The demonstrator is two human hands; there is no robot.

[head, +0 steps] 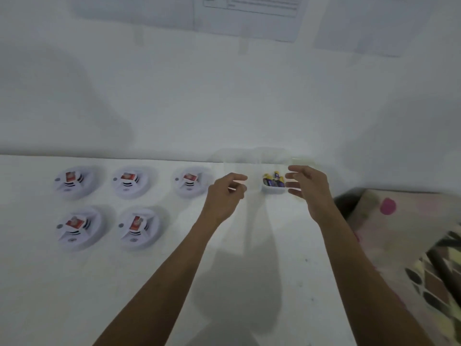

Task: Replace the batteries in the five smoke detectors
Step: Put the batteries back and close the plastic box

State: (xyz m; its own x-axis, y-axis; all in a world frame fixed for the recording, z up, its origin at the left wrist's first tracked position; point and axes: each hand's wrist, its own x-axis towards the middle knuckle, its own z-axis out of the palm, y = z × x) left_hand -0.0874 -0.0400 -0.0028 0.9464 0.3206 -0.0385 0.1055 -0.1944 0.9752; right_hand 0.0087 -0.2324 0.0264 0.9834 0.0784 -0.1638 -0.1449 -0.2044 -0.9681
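Our left hand (224, 193) and right hand (309, 188), loose and empty, flank the battery tray (273, 190) at the worktop (149, 283) rear edge.

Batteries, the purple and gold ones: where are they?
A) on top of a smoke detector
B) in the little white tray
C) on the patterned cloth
B: the batteries stand in the little white tray, between the left hand and the right hand.
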